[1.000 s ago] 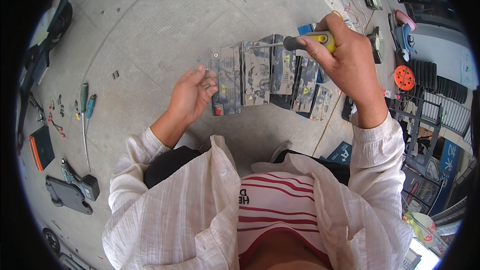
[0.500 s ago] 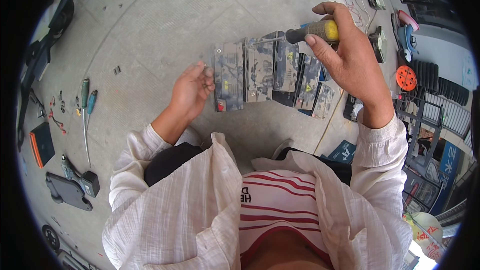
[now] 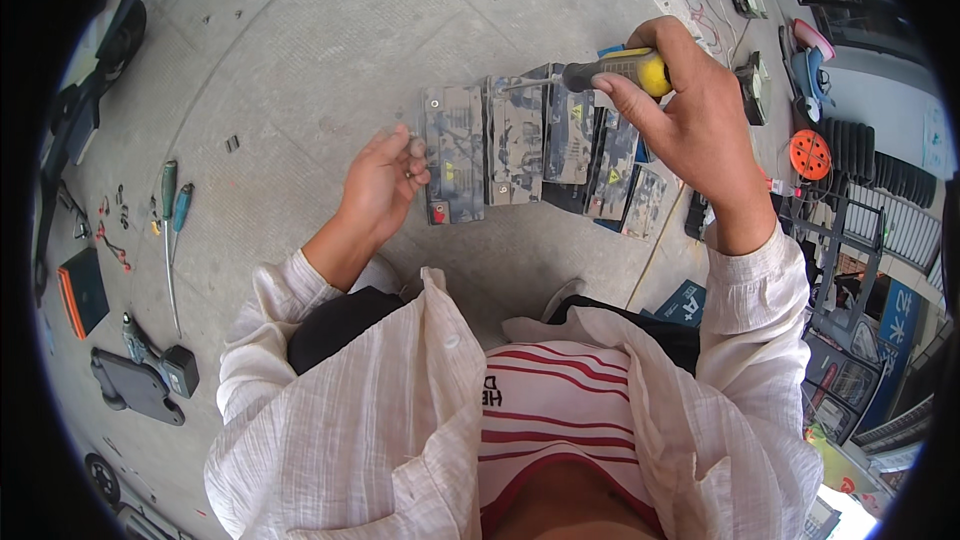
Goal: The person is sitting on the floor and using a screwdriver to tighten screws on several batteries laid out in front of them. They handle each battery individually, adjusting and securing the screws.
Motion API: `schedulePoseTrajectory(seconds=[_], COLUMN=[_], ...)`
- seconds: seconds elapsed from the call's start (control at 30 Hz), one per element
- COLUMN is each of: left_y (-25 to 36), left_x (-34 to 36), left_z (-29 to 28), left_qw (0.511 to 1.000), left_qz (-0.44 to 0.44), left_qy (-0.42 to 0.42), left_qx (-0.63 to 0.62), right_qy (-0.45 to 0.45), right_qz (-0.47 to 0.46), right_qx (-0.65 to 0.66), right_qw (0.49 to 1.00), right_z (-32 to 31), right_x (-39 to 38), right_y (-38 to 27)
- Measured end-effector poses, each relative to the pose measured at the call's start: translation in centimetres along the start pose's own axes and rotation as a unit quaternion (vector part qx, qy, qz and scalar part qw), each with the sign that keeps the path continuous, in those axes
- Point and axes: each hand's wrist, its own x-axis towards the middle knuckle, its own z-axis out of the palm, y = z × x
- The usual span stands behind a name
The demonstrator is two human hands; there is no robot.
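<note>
My right hand point(image 3: 705, 130) grips a screwdriver point(image 3: 618, 67) by its black and yellow handle. The thin shaft points left across the top of the camouflage-patterned batteries, its tip near the far end of the second battery point(image 3: 515, 145). Beside the left edge of the leftmost battery point(image 3: 455, 160), my left hand point(image 3: 380, 185) has its fingers curled and the thumb pressed to them. Whatever is between those fingers is too small to name. A third battery point(image 3: 572, 145) and a fourth battery point(image 3: 611, 175) lie further right, with a partly covered one point(image 3: 648, 202) at the end.
On the floor at left lie a green-handled screwdriver point(image 3: 169, 180), a blue-handled screwdriver point(image 3: 182, 205), an orange-edged black box point(image 3: 84, 290), a cordless power tool point(image 3: 150, 345) and a dark plastic panel point(image 3: 135, 387). Cluttered goods and an orange disc point(image 3: 810, 154) are at right.
My right hand has shifted slightly left and down, with the screwdriver handle tilting a little. My left hand stays almost in place by the leftmost battery.
</note>
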Motion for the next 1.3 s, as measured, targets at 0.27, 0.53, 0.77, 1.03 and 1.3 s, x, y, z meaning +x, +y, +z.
schedulePoseTrajectory(seconds=[0.27,0.53,0.77,1.03,1.3], left_y=[-0.2,-0.4,-0.3,-0.4,-0.2], left_x=[0.2,0.3,0.2,0.9,1.1], left_z=[-0.2,-0.4,-0.3,-1.1,-1.5], left_qw=[1.0,1.0,1.0,0.995,0.985], left_qz=[-0.004,-0.012,-0.006,-0.006,-0.028], left_qy=[-0.002,0.0,0.002,-0.002,-0.06], left_qx=[-0.003,-0.003,-0.01,-0.096,-0.157], right_qy=[-0.016,-0.025,-0.007,0.09,0.089], right_qz=[0.071,0.074,0.133,0.243,0.275], right_qx=[0.044,0.04,0.049,0.312,0.322], right_qw=[0.996,0.996,0.99,0.914,0.902], right_z=[-0.1,-0.5,-0.3,-0.3,1.1], right_x=[-0.2,0.2,-0.1,-2.9,-5.0], right_y=[0.2,0.0,-0.6,-2.5,-2.9])
